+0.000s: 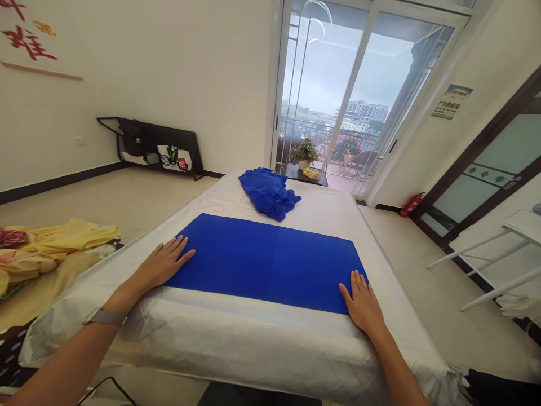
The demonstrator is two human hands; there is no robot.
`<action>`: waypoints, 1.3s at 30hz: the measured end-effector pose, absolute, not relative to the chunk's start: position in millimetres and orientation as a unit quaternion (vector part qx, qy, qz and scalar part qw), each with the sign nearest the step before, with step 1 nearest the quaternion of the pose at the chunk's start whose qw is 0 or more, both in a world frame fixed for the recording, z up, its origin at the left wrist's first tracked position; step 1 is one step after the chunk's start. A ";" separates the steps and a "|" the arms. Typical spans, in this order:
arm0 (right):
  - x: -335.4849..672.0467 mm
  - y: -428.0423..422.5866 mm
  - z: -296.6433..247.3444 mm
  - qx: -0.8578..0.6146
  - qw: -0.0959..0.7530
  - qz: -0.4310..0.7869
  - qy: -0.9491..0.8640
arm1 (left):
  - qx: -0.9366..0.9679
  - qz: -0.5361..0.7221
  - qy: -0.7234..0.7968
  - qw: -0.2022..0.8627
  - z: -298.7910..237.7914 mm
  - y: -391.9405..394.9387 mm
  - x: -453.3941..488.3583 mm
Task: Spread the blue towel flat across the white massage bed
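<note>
A flat blue cloth lies spread in a wide rectangle across the near part of a white-covered bed-like surface. At the cloth's left edge rests my left hand, palm down with fingers stretched out. My right hand lies flat on the near right corner, its fingers extended and slightly apart. Neither hand grips anything. Beyond the flat cloth sits a crumpled heap of blue fabric, which neither hand touches.
Yellow clothes are piled low at the left. Past the far end, a small dark table holds a potted plant and a yellow packet. A white-legged table and a fire extinguisher stand at the right.
</note>
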State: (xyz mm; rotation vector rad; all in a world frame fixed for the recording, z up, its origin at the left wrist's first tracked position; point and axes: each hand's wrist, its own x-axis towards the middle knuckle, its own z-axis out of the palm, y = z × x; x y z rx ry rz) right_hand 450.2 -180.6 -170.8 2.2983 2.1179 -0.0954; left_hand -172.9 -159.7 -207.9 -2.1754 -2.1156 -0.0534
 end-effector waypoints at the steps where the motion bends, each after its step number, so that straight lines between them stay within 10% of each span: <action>1: 452.6 -180.9 -172.7 0.736 0.005 -0.027 0.677 | -0.717 -0.014 -0.694 0.057 -204.7 -160.3 -170.1; 15: 450.1 -181.1 -175.3 0.743 -0.015 -0.032 0.668 | -0.874 -0.092 -0.473 -0.062 -176.3 -156.5 76.6; 29: 457.4 -179.2 -183.2 0.740 -0.001 -0.026 0.672 | -0.693 -0.029 -0.720 0.002 -201.3 -179.5 -145.8; 39: 428.8 -162.0 -148.9 0.723 0.126 -0.010 0.680 | -0.651 -0.074 -0.756 0.002 -197.2 -185.3 -140.7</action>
